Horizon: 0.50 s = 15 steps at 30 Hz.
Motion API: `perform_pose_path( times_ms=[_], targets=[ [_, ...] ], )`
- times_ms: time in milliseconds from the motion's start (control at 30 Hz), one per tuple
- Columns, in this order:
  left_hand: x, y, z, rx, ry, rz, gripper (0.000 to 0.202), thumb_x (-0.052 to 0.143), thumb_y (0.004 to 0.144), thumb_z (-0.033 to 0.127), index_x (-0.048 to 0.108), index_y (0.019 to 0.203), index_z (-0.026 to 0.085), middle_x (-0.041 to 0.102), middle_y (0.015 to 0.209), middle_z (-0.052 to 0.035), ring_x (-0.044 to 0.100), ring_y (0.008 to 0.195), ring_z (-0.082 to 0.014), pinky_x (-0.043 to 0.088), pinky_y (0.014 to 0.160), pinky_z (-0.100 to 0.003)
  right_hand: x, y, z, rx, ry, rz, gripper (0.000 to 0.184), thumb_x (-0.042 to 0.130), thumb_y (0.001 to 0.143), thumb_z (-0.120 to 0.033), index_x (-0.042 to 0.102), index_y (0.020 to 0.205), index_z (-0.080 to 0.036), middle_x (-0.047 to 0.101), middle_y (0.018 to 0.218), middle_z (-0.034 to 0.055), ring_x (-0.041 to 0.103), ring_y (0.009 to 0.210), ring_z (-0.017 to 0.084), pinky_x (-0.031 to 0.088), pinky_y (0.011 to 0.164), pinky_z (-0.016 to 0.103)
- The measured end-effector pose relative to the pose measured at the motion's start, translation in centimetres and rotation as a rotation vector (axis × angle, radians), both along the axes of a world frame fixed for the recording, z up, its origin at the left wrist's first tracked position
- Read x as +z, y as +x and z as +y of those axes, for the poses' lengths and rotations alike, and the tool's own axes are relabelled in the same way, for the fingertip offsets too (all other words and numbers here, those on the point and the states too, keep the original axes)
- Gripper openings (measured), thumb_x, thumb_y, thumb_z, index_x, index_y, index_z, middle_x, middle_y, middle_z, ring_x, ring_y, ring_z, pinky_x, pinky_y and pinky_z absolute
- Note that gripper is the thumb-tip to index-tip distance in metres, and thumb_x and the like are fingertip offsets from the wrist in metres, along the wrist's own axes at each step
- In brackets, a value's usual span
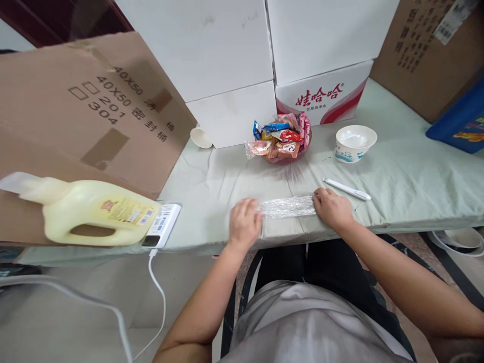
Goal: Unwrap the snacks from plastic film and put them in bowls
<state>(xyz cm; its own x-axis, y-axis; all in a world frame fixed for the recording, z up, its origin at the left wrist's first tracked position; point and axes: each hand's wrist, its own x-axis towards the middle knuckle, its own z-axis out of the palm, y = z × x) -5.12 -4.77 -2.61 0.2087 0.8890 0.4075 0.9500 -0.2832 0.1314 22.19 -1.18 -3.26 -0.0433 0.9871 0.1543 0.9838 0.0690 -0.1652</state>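
Observation:
A folded strip of crinkled clear plastic film (289,207) lies flat on the cloth-covered table, stretched between my two hands. My right hand (333,209) is closed at its right end, with thumb and fingers on the edge. At the left end is my left hand (245,224), blurred by motion; whether its fingers grip the film cannot be made out. Just beyond my right hand lies a white pen-like cutter (347,189). Behind the film, a reddish bowl (283,161) is heaped with wrapped snacks (285,136).
A paper bowl (354,143) stands to the right and another cup (201,137) lies tipped by the white boxes (234,116). On the left, a yellow jug (102,212) lies near a white power bank (165,225) with a cable. Cardboard boxes (91,116) flank the table.

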Motion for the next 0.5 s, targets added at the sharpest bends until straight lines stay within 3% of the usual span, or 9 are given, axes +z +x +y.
perform_pose_path(
  times_ms=[67, 167, 267, 500],
  targets=[
    [-0.3, 1.7, -0.5, -0.167, -0.166, 0.087, 0.056, 0.045, 0.094, 0.048, 0.042, 0.144, 0.022, 0.041, 0.150, -0.0136, 0.026, 0.144, -0.0357, 0.023, 0.115, -0.057, 0.0, 0.1, 0.0, 0.002, 0.004, -0.021, 0.034, 0.036, 0.097, -0.034, 0.063, 0.110, -0.017, 0.068, 0.101, 0.0112, 0.062, 0.071, 0.022, 0.038, 0.058, 0.032],
    [-1.0, 3.1, -0.9, -0.156, -0.356, 0.143, 0.072, 0.048, 0.089, 0.060, 0.030, 0.151, 0.027, 0.023, 0.160, -0.0106, 0.008, 0.148, -0.0422, 0.013, 0.113, -0.068, -0.1, 0.7, -0.1, 0.039, 0.086, -0.055, 0.035, 0.040, 0.096, -0.036, 0.065, 0.109, -0.015, 0.066, 0.105, 0.0138, 0.061, 0.084, 0.026, 0.041, 0.067, 0.035],
    [-1.3, 3.1, -0.9, -0.125, -0.409, 0.149, 0.074, 0.047, 0.089, 0.062, 0.029, 0.152, 0.027, 0.020, 0.161, -0.0105, 0.006, 0.147, -0.0443, 0.011, 0.113, -0.069, 0.0, 1.5, 0.0, 0.063, 0.181, -0.078, 0.034, 0.045, 0.094, -0.036, 0.067, 0.109, -0.014, 0.064, 0.113, 0.0166, 0.055, 0.100, 0.033, 0.042, 0.078, 0.041],
    [-0.2, 2.8, -0.5, -0.156, -0.346, 0.150, 0.069, 0.052, 0.087, 0.060, 0.038, 0.147, 0.029, 0.025, 0.160, -0.0107, 0.009, 0.147, -0.0439, 0.009, 0.112, -0.070, 1.0, 2.3, -1.1, 0.112, 0.113, 0.019, 0.023, 0.045, 0.091, -0.025, 0.066, 0.086, -0.016, 0.068, 0.097, 0.0137, 0.056, 0.098, 0.032, 0.041, 0.080, 0.042]
  ],
)
